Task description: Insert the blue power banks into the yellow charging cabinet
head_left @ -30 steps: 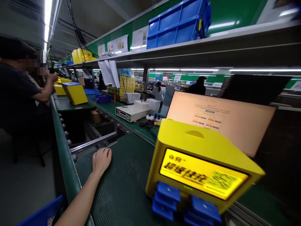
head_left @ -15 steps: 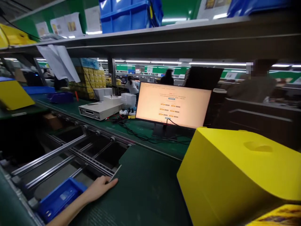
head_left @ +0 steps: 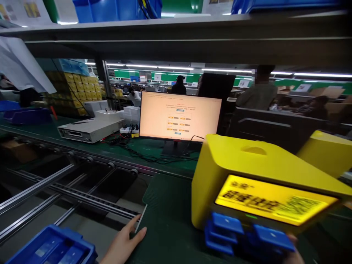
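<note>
**Steadying the yellow box on the green mat**

The left hand [head_left: 125, 240] is lying flat at the near left corner of the green mat [head_left: 167, 205], fingers spread and pressing the mat's edge beside the open rail gap [head_left: 71, 194]; it is pinching nothing. The right hand [head_left: 291, 253] is showing only a sliver under the front right of the yellow box [head_left: 247, 172], beside the blue packs [head_left: 242, 234] jutting from its slots, so I cannot tell whether it is closed on the box or only propping it.

The yellow box is sitting tilted on the mat's right half, lit screen [head_left: 275, 200] facing the person, in front of the monitor [head_left: 180, 115] and apart from the left hand.

Doing this well probably means bearing the weight under the casing, not on the blue packs, which look blurred and could slip in their slots. Keeping the left palm down is likely helping stop the mat creeping toward the rail gap. A second yellow box [head_left: 327, 152] is standing close on the right, so the held one needs room there
</note>
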Tool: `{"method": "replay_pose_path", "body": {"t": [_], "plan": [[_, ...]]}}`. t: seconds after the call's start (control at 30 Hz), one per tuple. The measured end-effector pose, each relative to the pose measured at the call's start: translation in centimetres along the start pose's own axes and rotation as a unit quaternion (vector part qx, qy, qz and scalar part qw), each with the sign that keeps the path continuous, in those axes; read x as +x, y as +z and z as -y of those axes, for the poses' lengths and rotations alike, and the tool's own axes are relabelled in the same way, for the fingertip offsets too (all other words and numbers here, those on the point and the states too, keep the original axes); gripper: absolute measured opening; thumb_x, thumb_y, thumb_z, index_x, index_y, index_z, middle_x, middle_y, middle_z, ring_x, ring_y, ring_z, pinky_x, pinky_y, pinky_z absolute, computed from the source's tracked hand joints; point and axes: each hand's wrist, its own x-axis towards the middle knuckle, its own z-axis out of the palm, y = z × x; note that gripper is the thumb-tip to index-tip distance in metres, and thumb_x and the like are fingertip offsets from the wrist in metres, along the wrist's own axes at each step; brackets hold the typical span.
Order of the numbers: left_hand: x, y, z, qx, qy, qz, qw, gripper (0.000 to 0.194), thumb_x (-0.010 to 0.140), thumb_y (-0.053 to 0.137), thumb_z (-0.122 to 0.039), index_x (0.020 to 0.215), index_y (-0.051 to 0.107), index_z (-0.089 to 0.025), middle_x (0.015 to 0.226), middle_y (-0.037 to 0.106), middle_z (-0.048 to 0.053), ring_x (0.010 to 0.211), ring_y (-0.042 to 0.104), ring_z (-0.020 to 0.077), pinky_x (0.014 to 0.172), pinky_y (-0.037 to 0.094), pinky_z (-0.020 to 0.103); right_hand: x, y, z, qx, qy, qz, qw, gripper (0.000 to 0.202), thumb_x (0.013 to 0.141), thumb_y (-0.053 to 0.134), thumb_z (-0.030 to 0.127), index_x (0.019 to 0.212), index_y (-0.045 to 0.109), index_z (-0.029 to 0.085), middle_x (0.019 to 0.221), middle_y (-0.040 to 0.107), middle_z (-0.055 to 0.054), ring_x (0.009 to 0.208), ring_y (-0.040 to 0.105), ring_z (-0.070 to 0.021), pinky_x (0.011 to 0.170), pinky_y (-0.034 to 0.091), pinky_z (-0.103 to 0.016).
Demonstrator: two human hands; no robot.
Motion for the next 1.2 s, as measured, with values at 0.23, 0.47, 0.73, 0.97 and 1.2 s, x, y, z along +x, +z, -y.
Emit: {"method": "replay_pose_path", "body": {"t": [0.23,0.47,0.73,0.97,1.2], "plan": [[-0.4,3.9,-2.1,0.194,0.199,-0.09,0.956,0.061,0.082,0.041,-0.059,0.138,0.033,-0.035,0.145,0.03,0.002,0.133,0.026,0.0313,0.107,0.028,0.051,-1.4,3.8,-0.2,0.047,-0.011,0.06,0.997,0.046,0.072,0.062,0.064,0.09,0.056,0.022,0.095,0.064,-0.002,0.092,0.057,-0.0226,0.074,0.047,-0.026],[0.4,13.7,-7.1,-0.09,0.196,-0.045,0.975,0.085,0.08,0.04,-0.067,0.143,0.006,-0.022,0.15,0.008,0.008,0.138,0.012,0.0253,0.112,0.024,0.041,-2.0,2.2,4.5,0.034,-0.047,0.166,0.984,0.078,0.069,0.068,0.059,0.131,0.042,0.021,0.127,0.053,-0.009,0.121,0.042,-0.0319,0.094,0.045,-0.04],[2.1,15.0,-7.4,-0.095,0.223,-0.125,0.962,0.076,0.081,0.04,-0.064,0.139,0.018,-0.021,0.144,0.021,0.011,0.137,0.018,0.0282,0.112,0.025,0.04,-1.5,1.8,2.7,-0.073,-0.101,0.221,0.967,0.089,0.068,0.074,0.044,0.139,0.025,0.022,0.139,0.037,-0.012,0.127,0.035,-0.0291,0.107,0.027,-0.047],[2.4,13.8,-6.8,-0.056,0.255,-0.097,0.96,0.083,0.076,0.053,-0.058,0.14,0.018,-0.019,0.144,0.019,0.012,0.136,0.02,0.0301,0.111,0.026,0.042,-1.0,1.4,0.4,-0.164,-0.12,0.228,0.952,0.079,0.063,0.076,0.043,0.128,0.038,0.019,0.131,0.048,-0.012,0.125,0.037,-0.0323,0.105,0.03,-0.048],[3.5,11.8,-7.0,0.049,0.282,-0.077,0.955,0.087,0.069,0.067,-0.046,0.139,0.021,-0.023,0.141,0.027,0.01,0.13,0.031,0.0292,0.107,0.03,0.041,-1.0,1.6,-0.1,-0.114,-0.119,0.212,0.963,0.079,0.06,0.078,0.038,0.129,0.042,0.021,0.126,0.053,-0.009,0.122,0.041,-0.0335,0.103,0.034,-0.047]]}}
